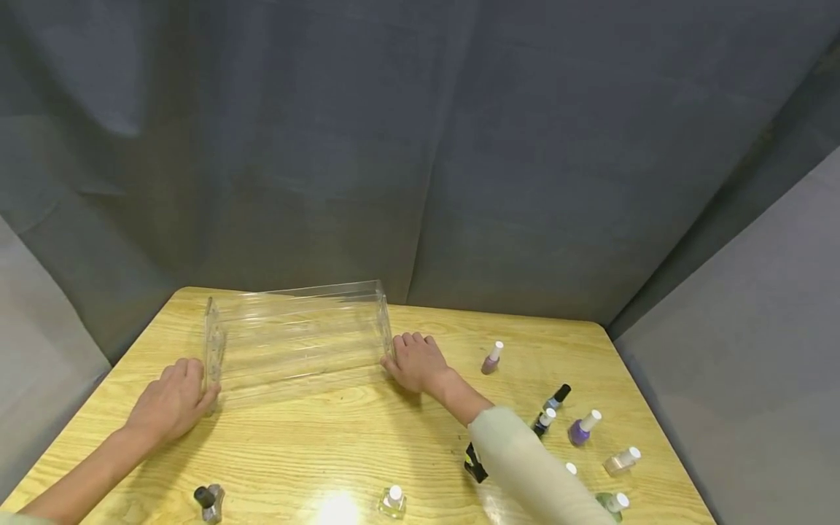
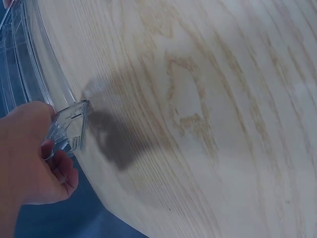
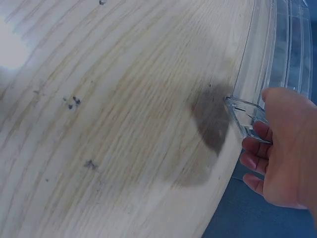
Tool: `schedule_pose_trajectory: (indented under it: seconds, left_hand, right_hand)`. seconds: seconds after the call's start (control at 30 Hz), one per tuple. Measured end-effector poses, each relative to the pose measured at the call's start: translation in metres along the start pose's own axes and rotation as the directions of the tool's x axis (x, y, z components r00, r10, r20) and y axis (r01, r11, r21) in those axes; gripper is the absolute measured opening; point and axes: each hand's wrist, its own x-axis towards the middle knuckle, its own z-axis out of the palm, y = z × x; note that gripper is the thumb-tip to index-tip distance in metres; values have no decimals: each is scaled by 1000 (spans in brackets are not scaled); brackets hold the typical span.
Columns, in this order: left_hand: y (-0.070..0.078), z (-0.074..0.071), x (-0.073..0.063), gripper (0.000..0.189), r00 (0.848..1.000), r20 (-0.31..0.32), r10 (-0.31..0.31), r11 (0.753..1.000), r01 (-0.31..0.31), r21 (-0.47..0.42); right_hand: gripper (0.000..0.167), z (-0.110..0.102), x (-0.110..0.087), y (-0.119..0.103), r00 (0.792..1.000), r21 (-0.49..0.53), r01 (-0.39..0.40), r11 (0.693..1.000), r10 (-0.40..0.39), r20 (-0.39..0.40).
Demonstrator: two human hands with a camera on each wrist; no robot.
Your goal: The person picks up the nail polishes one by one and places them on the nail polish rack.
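A clear, stepped plastic rack stands towards the back left of the wooden table, its long shelves running from side to side. My left hand holds its left end panel, thumb on the near side; in the left wrist view the fingers curl around the outside of that panel. At the opposite end, my right hand grips the right end panel. The right wrist view shows that panel between thumb and curled fingers, close over the table.
Nail polish bottles stand around the table: a mauve one right of the rack, a purple one and several others further right. Near the front are a glittery grey one and a clear one. Grey curtain hangs behind.
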Motion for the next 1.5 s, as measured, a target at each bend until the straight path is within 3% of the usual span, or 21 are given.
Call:
schedule_pose_trajectory:
  seconds: [0.17, 0.47, 0.9, 1.23, 1.4, 1.5]
  left_hand:
    - [-3, 4, 6, 33, 1000, 15, -10, 1000, 10, -8]
    - [-5, 6, 9, 31, 998, 58, -16, 1000, 17, -7]
    - [-2, 8, 11, 30, 998, -57, 37, 999, -35, 33]
    - [1, 10, 21, 30, 982, -148, 121, 991, -112, 68]
    - [5, 7, 28, 29, 973, -168, 157, 986, -146, 79]
    - [7, 7, 33, 28, 976, -152, 157, 986, -146, 79]
  right_hand:
    - [49, 0, -2, -2, 1000, -24, -25, 999, 25, -2]
    - [38, 4, -1, -2, 998, -42, -23, 999, 20, -67]
    - [31, 8, -3, 7, 995, -74, 27, 997, -34, -98]
    - [26, 17, -9, 19, 990, -61, 51, 997, -58, -128]
    - [27, 12, -18, 22, 993, -43, 40, 998, -45, -109]
    - [27, 13, -21, 25, 991, -45, 42, 998, -47, -126]
